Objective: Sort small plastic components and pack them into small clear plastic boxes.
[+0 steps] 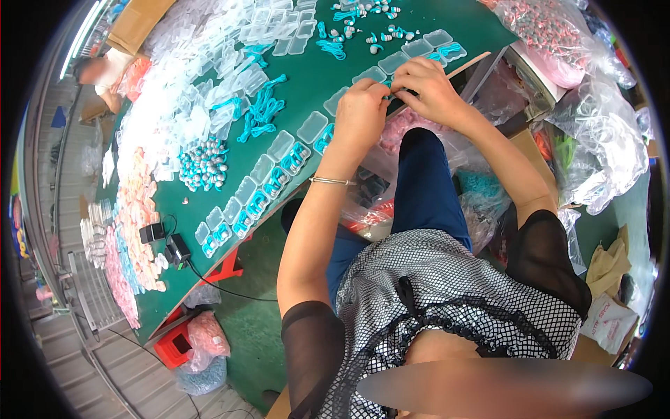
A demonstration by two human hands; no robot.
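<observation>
**Head view: small teal piece pinched over the desk edge — easy to drop**

Head view shows your left hand [359, 112] and right hand [429, 87] meeting just above the near edge of the green desk [307, 84]. The fingers of both are drawn together on a small teal piece [386, 84] between them; only a sliver of it shows, so you cannot tell from here how firm the pinch is.

What could go wrong, as I judge it:

- **A drop off the edge.** The piece sits right over the desk's rim, with your lap and the plastic bags [419, 133] below. If the fingers slip, it likely falls into that clutter instead of onto the desk.
- **Knocking the row.** The clear cases [279, 167] holding teal pieces run along the near edge, just beside your left wrist and its bangle [332, 181]. A sideways sweep of the forearm could push some off — they have little margin.
- **Tangling.** Loose teal cords [259, 112] lie in a heap near the empty clear cases [209, 63]; reaching across could drag several along.
- **Crowding on the right.** The big clear bags [600, 133] bulge close to your right elbow and could catch it.
</observation>
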